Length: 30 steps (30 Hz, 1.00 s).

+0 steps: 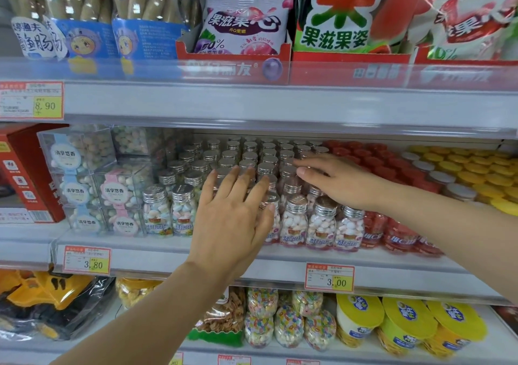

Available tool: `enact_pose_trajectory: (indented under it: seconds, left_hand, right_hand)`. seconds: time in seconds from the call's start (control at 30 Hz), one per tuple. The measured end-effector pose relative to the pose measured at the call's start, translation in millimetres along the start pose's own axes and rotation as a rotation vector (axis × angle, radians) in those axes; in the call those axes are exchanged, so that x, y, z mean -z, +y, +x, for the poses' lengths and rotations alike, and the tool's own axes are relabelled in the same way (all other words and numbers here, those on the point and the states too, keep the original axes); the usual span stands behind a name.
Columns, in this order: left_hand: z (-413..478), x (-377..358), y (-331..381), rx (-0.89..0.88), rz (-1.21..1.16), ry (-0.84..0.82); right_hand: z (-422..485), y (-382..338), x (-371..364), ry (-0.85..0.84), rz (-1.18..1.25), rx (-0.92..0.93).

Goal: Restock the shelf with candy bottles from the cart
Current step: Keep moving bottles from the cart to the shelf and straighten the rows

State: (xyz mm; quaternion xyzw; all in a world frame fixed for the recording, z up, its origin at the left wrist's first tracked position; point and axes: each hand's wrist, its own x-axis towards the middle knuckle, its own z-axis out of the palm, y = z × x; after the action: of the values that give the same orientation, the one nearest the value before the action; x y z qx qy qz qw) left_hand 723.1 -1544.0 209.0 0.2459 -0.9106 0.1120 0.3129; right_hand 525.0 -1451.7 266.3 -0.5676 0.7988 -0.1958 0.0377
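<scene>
Left grip [232, 213] flat, right grip [333, 181] flat on candy bottles [294, 219].

On the top shelf stand blue fish sausage packs [92, 14] and fruit gummy bags [244, 20] in red display boxes [232, 53]. Yellow price tags [47, 106] line the rails. Below sit a yellow toy truck [47, 294] and yellow-lidded tubs [403, 325].
</scene>
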Motion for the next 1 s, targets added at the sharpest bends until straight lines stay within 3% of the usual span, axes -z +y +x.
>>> enact_pose_trajectory:
  seconds: [0.3,0.47,0.77,1.0]
  left_hand:
    - [-8.8,5.8,13.4,-0.017,-0.022,-0.012]
    - [1.9,4.8,29.9,-0.035,-0.089,-0.005]
    - [6.8,-2.6,33.0,0.007,-0.127,0.006]
    - [8.4,3.6,49.0,-0.033,-0.135,0.06]
  right_hand:
    - [-52.7,0.4,5.8,0.162,-0.055,0.264]
    - [-60.5,11.7,5.2,0.185,-0.178,0.209]
    - [-66.0,16.5,-0.2,0.216,-0.109,0.154]
    - [-84.6,31.5,-0.7,0.382,-0.234,0.035]
